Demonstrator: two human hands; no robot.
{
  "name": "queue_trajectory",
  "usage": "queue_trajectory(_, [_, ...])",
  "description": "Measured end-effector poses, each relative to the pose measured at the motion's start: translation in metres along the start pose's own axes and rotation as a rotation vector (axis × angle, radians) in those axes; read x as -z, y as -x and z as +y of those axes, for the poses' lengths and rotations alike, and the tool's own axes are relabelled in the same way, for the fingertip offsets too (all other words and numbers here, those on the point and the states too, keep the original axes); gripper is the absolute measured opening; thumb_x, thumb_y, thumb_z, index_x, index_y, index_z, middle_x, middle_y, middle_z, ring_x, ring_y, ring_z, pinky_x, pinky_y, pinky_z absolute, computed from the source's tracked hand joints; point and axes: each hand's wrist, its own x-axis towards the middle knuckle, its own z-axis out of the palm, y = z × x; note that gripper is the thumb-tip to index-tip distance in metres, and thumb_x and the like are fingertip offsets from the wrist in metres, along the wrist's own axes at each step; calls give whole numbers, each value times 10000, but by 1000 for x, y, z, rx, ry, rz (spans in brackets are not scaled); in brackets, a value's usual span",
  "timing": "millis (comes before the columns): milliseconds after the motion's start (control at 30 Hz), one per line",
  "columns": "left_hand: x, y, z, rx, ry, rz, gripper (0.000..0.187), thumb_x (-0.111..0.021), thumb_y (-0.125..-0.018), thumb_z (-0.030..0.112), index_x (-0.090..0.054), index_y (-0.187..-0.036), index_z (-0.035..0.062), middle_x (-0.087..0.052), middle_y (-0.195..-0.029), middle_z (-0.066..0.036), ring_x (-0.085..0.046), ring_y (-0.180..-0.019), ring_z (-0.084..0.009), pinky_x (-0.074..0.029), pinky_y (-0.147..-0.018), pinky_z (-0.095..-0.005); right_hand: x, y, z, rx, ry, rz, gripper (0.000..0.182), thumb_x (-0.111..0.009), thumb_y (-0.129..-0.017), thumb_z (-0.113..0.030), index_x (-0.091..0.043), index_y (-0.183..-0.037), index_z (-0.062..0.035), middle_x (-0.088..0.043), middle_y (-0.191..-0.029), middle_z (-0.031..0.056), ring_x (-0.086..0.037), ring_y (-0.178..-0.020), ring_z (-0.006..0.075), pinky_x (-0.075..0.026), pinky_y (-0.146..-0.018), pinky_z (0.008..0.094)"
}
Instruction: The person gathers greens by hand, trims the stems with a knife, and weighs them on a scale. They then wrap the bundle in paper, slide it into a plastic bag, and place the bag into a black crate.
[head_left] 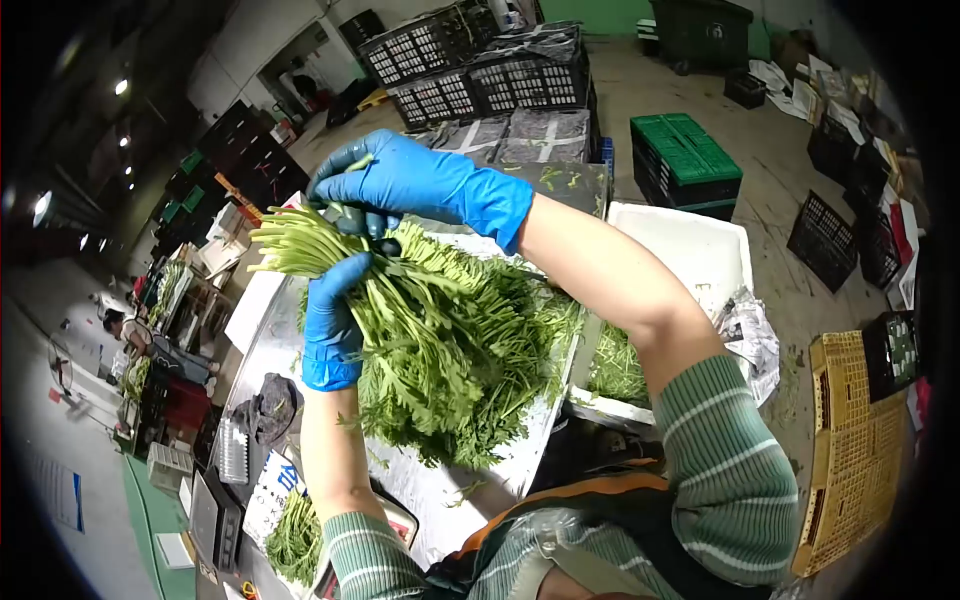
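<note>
A bunch of leafy greens (415, 350) is held over the metal table, its pale cut stems pointing to the upper left and its leaves hanging toward me. My left hand (335, 315), in a blue glove, is wrapped round the stems from below. Above it, my right hand (395, 180), also blue-gloved, curls over the stem end, with a bit of green between its fingers. More greens (520, 310) lie heaped on the table (510, 470) behind and right of the bunch.
A white foam box (685, 235) with green scraps stands right of the table. Black crates (525, 80) are stacked beyond, near a green-lidded crate (685, 150). Yellow crates (850, 450) stand at the right. A small bundle (295, 540) lies lower left. A person (150, 345) is far left.
</note>
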Motion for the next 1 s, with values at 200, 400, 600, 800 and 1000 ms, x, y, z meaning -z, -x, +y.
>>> queue_trajectory(200, [18,-16,25,-133,334,96,382,-579,-753,158,-529,-1100,6,-607,-854,-101,-603,-734,-185,-520,-675,-316,44,84,84,-145,-364,194,596,-538,-827,-398,-339,-1301,-96,-540,-1125,136,-528,-1014,173,-414,-885,303])
queue_trajectory(400, [39,-42,27,-324,344,58,287,-575,-777,111,-553,-1060,66,-609,-906,-47,-582,-804,-171,-487,-742,-313,-29,157,171,-419,-1261,-438,778,-554,-732,-541,-327,-1292,-50,-365,-1271,247,-423,-1146,307,-303,-975,480])
queue_trajectory(600, [50,-43,11,-218,447,123,171,-567,-808,106,-588,-968,49,-606,-808,-79,-590,-728,-179,-504,-686,-303,24,166,129,-544,-440,241,313,-563,-833,-274,-549,-1026,-27,-550,-606,13,-478,-431,48,-308,-327,166])
queue_trajectory(800, [68,-40,-4,-33,74,21,394,-620,-726,112,-531,-1076,-45,-609,-937,-140,-596,-819,-203,-498,-749,-330,135,161,61,35,1123,496,118,-578,-796,-143,-625,-876,-69,-612,-801,51,-562,-660,179,-439,-554,282])
queue_trajectory(1000, [-29,-35,-40,51,-66,-308,451,-620,-708,83,-484,-1122,-37,-576,-1051,-131,-580,-924,-204,-482,-792,-294,58,87,15,393,1606,25,105,-580,-752,-186,-613,-820,-113,-554,-999,46,-480,-1007,219,-245,-979,446])
